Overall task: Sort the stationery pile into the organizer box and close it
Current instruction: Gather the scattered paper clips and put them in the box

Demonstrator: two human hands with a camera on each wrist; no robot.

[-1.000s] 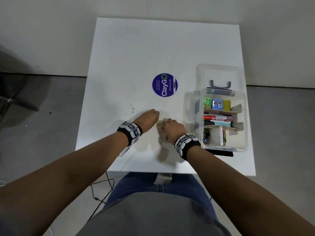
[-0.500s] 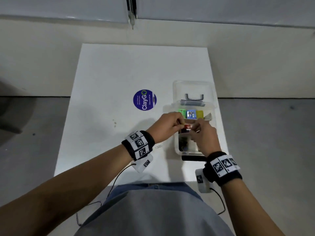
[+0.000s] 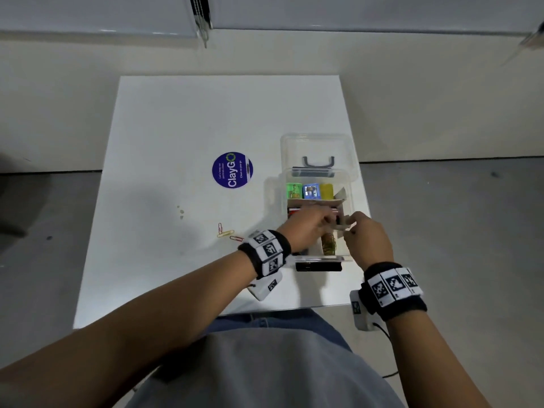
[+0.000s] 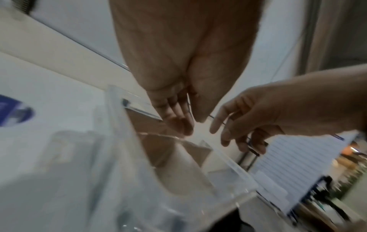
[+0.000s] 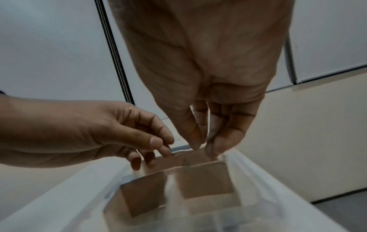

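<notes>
The clear organizer box [image 3: 283, 201] stands at the table's right side, its lid [image 3: 316, 145] folded back. Cardboard dividers [image 3: 316, 203] split it into compartments with coloured items, markers and a heap of gold clips [image 3: 328, 245]. Both hands hover over its middle. My left hand [image 3: 327, 223] has loosely extended fingers with nothing between them in the left wrist view [image 4: 188, 124]. My right hand [image 3: 351, 230] has thumb and forefinger tips close together just above a divider edge [image 5: 204, 147], and I see nothing in them. Three paper clips [image 3: 226, 232] lie on the table left of the box.
A round blue sticker [image 3: 232, 170] is stuck mid-table. Small specks [image 3: 180, 212] mark the white table [image 3: 176, 128] left of the clips. The box's black latch [image 3: 319, 266] points at me, near the front edge. Grey floor lies on both sides.
Both hands went from the table's middle to above the box, where they came together. Now they have drawn slightly apart. Three clips show on the table where the hands were.
</notes>
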